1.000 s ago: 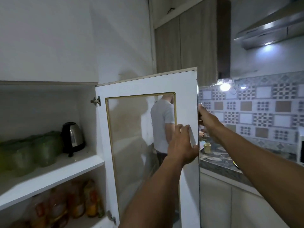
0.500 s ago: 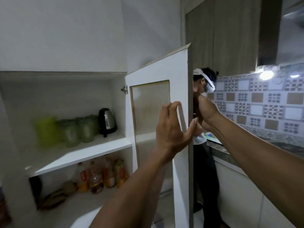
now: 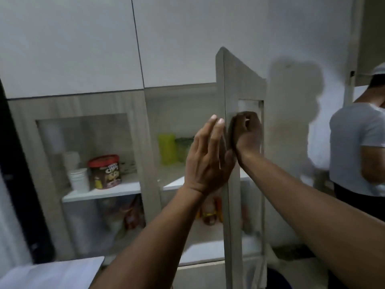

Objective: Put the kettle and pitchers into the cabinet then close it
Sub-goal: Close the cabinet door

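Door (image 3: 241,84) of the cabinet (image 3: 179,90) is part open, seen nearly edge-on, long axis vertical, free edge toward the camera, hinge side far right by the wall.

Left hand (image 3: 206,161) is spread flat, fingers (image 3: 212,130) up, palm toward the door's free edge from the left, touching or just beside it; can't tell which. It grips nothing.

Right hand (image 3: 248,132) sits on the door's right, outer face at about the same height, fingers curled against the frame by the glass pane. Can't tell whether it grips or only presses; motion blur.

So the 2 hands sandwich the door edge, left on the cabinet side, right on the outside. The right hand is the one placed to push; closing means swinging the edge left and away, toward the opening. Left hand looks set to guide or slow it, and should clear out before the edge meets the frame, or fingers get pinched.

Pitchers (image 3: 166,148), greenish, stand on the mid shelf (image 3: 175,182) inside, left of the door and beyond the left hand. Kettle not visible here; prob. hidden behind the hands or door. Judging by that, loading is done and only the closing is left.

Left door (image 3: 27,126) of the unit is already shut, w/ cups (image 3: 79,178) and a tub (image 3: 105,171) behind its glass. Another person (image 3: 358,149) stands far right, well apart.
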The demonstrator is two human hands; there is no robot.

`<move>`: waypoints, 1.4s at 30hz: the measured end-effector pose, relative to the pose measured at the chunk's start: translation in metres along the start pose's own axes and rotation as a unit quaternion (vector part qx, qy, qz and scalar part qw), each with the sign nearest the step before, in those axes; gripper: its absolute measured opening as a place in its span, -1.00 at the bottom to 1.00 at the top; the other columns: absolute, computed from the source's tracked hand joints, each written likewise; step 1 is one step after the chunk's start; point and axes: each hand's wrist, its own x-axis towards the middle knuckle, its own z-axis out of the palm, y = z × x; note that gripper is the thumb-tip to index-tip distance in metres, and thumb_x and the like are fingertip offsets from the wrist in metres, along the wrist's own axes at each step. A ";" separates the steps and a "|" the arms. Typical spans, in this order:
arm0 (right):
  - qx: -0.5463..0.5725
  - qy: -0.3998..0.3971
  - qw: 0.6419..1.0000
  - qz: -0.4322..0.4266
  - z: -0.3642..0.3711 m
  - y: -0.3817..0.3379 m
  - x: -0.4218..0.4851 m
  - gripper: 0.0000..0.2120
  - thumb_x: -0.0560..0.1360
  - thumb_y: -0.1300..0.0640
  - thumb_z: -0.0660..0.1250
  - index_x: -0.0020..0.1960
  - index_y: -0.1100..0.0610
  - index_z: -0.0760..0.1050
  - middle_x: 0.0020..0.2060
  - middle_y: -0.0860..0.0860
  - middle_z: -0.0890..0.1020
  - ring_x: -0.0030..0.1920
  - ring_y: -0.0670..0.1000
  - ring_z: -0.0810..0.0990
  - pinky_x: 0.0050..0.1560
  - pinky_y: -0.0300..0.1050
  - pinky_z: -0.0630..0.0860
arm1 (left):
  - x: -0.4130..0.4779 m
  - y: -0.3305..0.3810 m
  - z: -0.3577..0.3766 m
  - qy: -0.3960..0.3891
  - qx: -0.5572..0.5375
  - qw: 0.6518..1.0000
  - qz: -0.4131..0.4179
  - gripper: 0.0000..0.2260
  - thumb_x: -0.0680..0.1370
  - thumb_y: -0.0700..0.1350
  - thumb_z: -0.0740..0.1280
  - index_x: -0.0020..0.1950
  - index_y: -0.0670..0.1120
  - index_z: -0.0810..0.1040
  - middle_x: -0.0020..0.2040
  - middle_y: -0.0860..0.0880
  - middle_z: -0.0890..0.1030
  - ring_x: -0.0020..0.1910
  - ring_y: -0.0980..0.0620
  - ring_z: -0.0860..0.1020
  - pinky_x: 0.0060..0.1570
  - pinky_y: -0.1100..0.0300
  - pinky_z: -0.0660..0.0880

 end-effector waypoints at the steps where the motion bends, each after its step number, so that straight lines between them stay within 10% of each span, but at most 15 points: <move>1: -0.005 -0.021 1.000 -0.009 0.018 0.006 -0.006 -0.82 0.60 0.06 0.19 0.11 0.08 0.50 -0.07 -0.01 0.61 -0.09 -0.06 0.58 -0.05 -0.15 0.52 | -0.005 -0.017 -0.008 -0.013 0.027 1.000 -0.007 -0.47 0.60 -0.06 0.26 0.52 -0.21 0.22 0.51 -0.34 0.28 0.50 -0.23 0.29 0.45 -0.08 0.30; 5: -0.106 -0.104 0.982 -0.120 0.077 0.032 -0.018 -0.72 0.56 0.09 0.24 0.25 0.09 0.46 0.11 0.07 0.58 0.07 0.04 0.57 0.12 0.00 0.58 | -0.029 -0.088 -0.033 -0.097 0.183 0.978 -0.022 -0.49 0.60 -0.14 0.12 0.58 -0.12 0.25 0.59 -0.28 0.15 0.56 -0.28 0.16 0.51 -0.13 0.15; 10: -0.329 -0.247 0.872 -0.267 0.135 0.073 -0.008 -0.46 0.53 -0.09 0.19 0.46 0.05 0.31 0.33 0.04 0.40 0.31 0.08 0.41 0.26 0.14 0.46 | -0.057 -0.169 -0.027 -0.220 0.288 0.929 -0.072 -0.35 0.46 -0.15 0.11 0.59 -0.08 0.23 0.63 -0.14 0.06 0.60 -0.23 0.01 0.52 -0.18 0.06; 19: -0.466 -0.311 0.742 -0.369 0.208 0.165 0.045 -0.25 0.54 0.03 0.23 0.61 -0.01 -0.09 0.61 -0.04 -0.05 0.57 0.07 0.08 0.46 0.16 0.22 | -0.075 -0.286 0.014 -0.312 0.321 0.883 -0.139 -0.29 0.53 -0.11 -0.01 0.61 -0.09 -0.28 0.59 -0.08 -0.39 0.55 -0.08 -0.41 0.55 -0.06 -0.28; 42: -0.497 -0.318 0.729 -0.347 0.295 0.266 0.103 -0.18 0.57 -0.18 0.13 0.59 -0.04 -0.33 0.57 -0.04 -0.37 0.57 0.08 -0.36 0.53 0.28 -0.15 | -0.070 -0.391 0.082 -0.362 0.302 0.863 -0.183 -0.18 0.56 0.09 0.19 0.61 -0.10 -0.28 0.60 -0.09 -0.37 0.56 -0.06 -0.39 0.56 -0.05 -0.21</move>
